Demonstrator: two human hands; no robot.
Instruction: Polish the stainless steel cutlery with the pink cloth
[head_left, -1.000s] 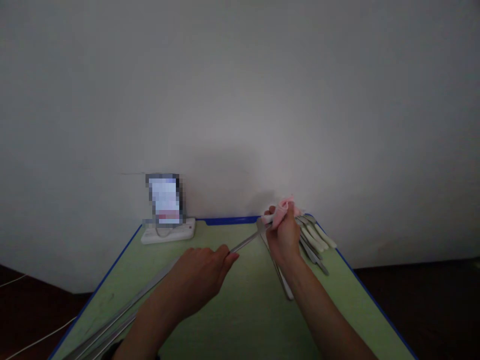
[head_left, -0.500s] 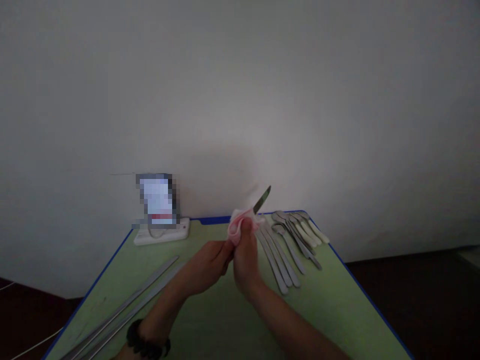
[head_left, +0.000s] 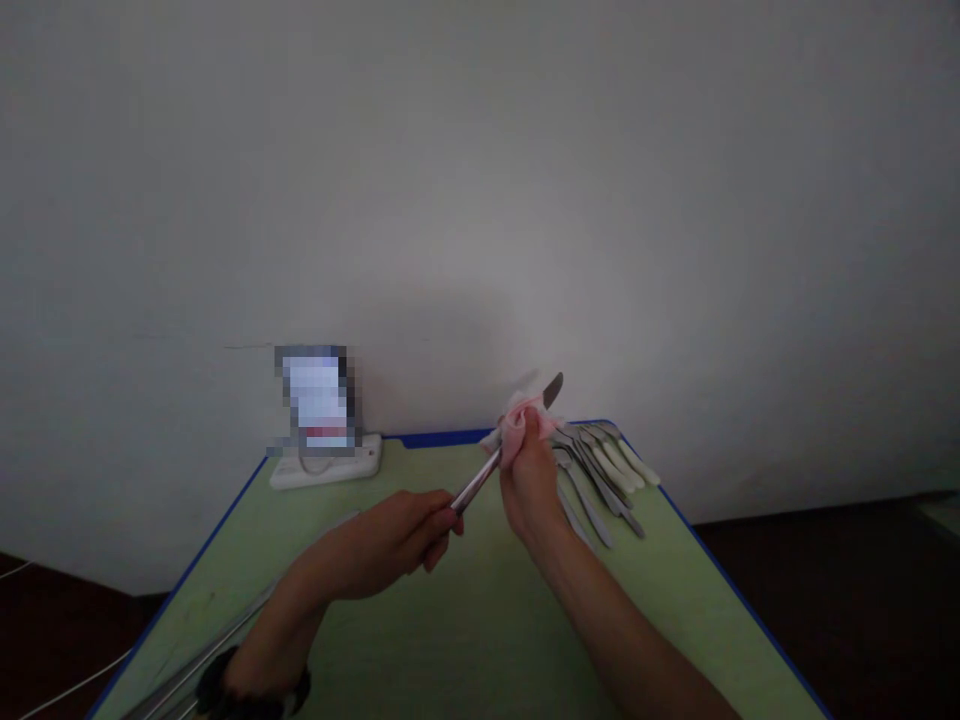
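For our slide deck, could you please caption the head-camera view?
Left hand holds a table knife by its handle while the right hand grips a pink cloth around its blade, beside laid-out cutlery.

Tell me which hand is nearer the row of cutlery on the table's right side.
Right. The right hand, gripping the pink cloth around the knife, is just left of the cutlery row; the left hand holds the knife's handle farther left.
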